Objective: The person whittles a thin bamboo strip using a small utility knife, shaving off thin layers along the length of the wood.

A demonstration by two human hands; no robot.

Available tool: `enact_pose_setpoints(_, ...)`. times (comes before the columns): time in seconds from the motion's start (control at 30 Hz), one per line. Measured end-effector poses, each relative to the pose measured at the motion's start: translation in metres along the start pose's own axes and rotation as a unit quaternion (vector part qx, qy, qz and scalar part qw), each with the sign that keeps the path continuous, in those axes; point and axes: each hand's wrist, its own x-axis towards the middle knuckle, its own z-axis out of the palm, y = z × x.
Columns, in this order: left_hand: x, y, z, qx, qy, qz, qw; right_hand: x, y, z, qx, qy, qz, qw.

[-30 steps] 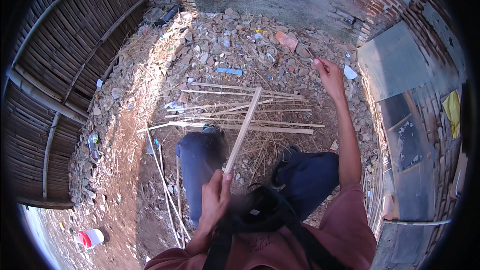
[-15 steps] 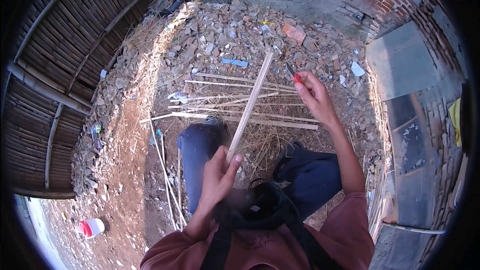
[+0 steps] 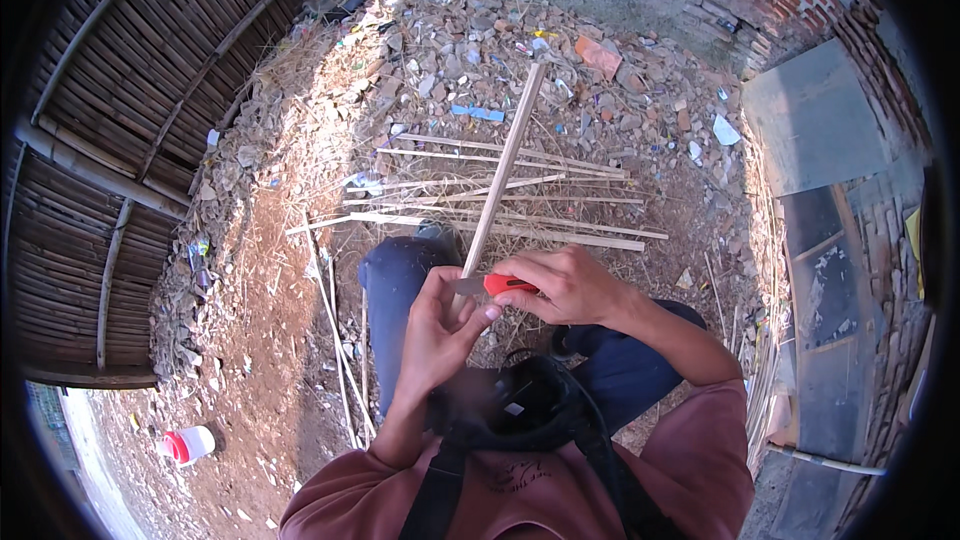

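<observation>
A long, pale strip (image 3: pixel 507 165), bamboo or wood by its look, slants up and away from my lap. My left hand (image 3: pixel 434 336) is closed around its near end, with thumb and fingers pinching low down. In my right hand (image 3: pixel 572 285) is a red-handled knife (image 3: pixel 511 284), its short blade pointing left. The blade lies against or just in front of the strip's lower end, beside my left fingertips; whether it bites into the strip I cannot tell. Beyond my knees, several similar pale strips (image 3: pixel 575 237) lie crosswise on the ground.
More thin strips (image 3: pixel 336 340) lie left of my left leg. Stone and brick rubble (image 3: pixel 440 70) spreads toward the rear wall. A slatted bamboo wall (image 3: pixel 110 140) stands at left, dark panels (image 3: pixel 825 270) at right. A white container with a red lid (image 3: pixel 188 445) sits at lower left.
My right hand has come down and left with the knife, from beside the strip's upper part to its near end at my left hand. The strip stands a little steeper.
</observation>
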Motion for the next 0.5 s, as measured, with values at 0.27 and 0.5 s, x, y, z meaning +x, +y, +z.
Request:
enact_pose_setpoints(0.27,0.001,-0.013,-0.012,0.008,-0.002,0.013,1.0,-0.002,0.002,0.012,-0.035,0.003,-0.046,0.998)
enact_pose_setpoints(0.5,0.002,-0.011,-0.011,-0.005,0.005,0.005,1.0,-0.004,0.005,0.023,-0.068,0.015,-0.025,0.997)
